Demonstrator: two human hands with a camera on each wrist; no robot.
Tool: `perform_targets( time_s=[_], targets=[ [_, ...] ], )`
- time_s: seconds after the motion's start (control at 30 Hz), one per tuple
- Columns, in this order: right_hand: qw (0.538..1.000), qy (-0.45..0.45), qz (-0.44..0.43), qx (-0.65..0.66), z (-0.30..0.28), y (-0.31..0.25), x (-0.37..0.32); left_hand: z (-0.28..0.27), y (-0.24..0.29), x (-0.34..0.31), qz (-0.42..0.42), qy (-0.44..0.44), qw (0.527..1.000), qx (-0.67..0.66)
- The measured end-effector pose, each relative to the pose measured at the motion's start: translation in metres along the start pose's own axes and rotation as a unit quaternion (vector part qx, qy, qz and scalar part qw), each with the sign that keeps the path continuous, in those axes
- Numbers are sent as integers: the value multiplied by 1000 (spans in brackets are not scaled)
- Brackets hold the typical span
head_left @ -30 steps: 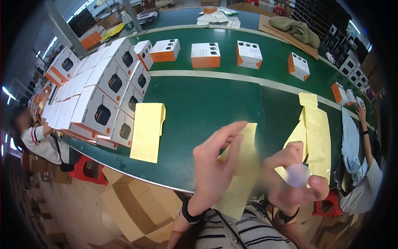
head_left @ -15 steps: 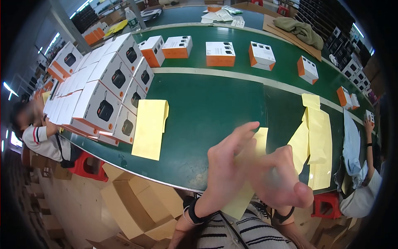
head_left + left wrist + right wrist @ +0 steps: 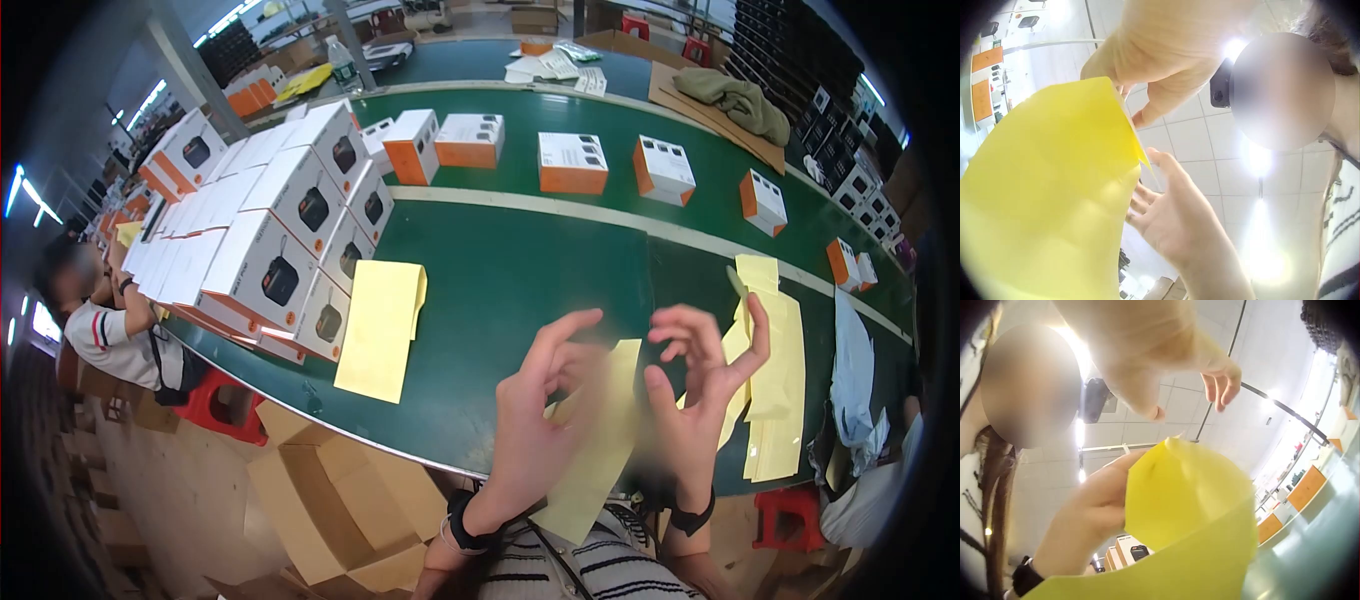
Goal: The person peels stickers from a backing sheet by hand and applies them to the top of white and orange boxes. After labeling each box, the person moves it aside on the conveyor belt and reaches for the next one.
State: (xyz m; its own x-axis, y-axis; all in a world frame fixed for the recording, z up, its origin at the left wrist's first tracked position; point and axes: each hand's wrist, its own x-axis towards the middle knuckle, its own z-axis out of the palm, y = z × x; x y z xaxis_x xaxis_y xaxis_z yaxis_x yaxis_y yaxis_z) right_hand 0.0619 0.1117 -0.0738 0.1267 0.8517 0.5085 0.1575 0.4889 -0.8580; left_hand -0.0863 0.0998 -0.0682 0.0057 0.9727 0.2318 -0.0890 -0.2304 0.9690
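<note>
My left hand (image 3: 535, 430) holds a yellow folded paper (image 3: 602, 450) upright in front of my body, thumb on one side and fingers on the other. In the left wrist view the paper (image 3: 1054, 187) bulges, and its layers part a little at the edge. To the right of it, my right hand (image 3: 705, 410) is raised with fingers spread and a gap between it and the paper. A small translucent sliver (image 3: 737, 281) shows at its index fingertip. The right wrist view shows the paper (image 3: 1166, 494) curved, with the left hand (image 3: 1094, 509) behind it.
Another yellow folded paper (image 3: 378, 330) lies left on the green table (image 3: 500, 260), beside stacked white boxes (image 3: 265, 270). Several yellow papers (image 3: 778, 370) overlap at right. Orange-and-white boxes (image 3: 572, 163) line the far strip. An open carton (image 3: 340, 500) stands on the floor.
My right hand has moved from overlapping the left hand to up and apart, its fingers opening out. A round translucent disc showed at it earlier. The left hand keeps its hold on the paper.
</note>
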Motion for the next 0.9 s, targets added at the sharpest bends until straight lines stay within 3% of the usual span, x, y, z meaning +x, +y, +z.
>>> perform_targets(
  time_s=[0.23, 0.37, 0.47, 0.5, 0.53, 0.57, 0.6, 0.63, 0.67, 0.73, 0.77, 0.83, 0.9],
  targets=[
    [990, -90, 68, 89, 3, -8, -7, -3, 0, -2, 38, 74, 996, -29],
    [992, -89, 61, 62, 11, -6, -8, -4, 1, -3, 65, 150, 986, -27],
    [986, -158, -6, -51, 19, 2, 15, -20, -1, -5, 73, 169, 982, -47],
    [983, -179, 44, -14, 24, 7, 31, -28, 0, -6, 64, 185, 979, -61],
    [965, -204, -72, -147, 25, 12, 55, -39, 0, -8, 49, 185, 978, -83],
    [936, -240, -118, -231, 30, 20, 83, -51, -4, -14, 47, 185, 978, -82],
    [947, -235, -128, -176, 46, 32, 112, -64, -9, -18, 28, 183, 976, -111],
    [932, -231, -225, -165, 66, 54, 148, -79, -13, -21, 10, 181, 974, -135],
    [921, -273, -232, -152, 88, 69, 184, -93, -18, -26, -10, 171, 976, -134],
    [845, -385, -210, -307, 133, 63, 239, -108, -15, -37, -6, 187, 974, -131],
    [843, -387, -216, -303, 152, 72, 265, -113, -15, -41, -2, 197, 971, -137],
    [741, -414, -314, -426, 202, 114, 299, -122, -10, -48, 35, 196, 963, -179],
    [701, -407, -393, -433, 241, 162, 317, -128, -4, -48, 36, 156, 972, -175]
  ],
)
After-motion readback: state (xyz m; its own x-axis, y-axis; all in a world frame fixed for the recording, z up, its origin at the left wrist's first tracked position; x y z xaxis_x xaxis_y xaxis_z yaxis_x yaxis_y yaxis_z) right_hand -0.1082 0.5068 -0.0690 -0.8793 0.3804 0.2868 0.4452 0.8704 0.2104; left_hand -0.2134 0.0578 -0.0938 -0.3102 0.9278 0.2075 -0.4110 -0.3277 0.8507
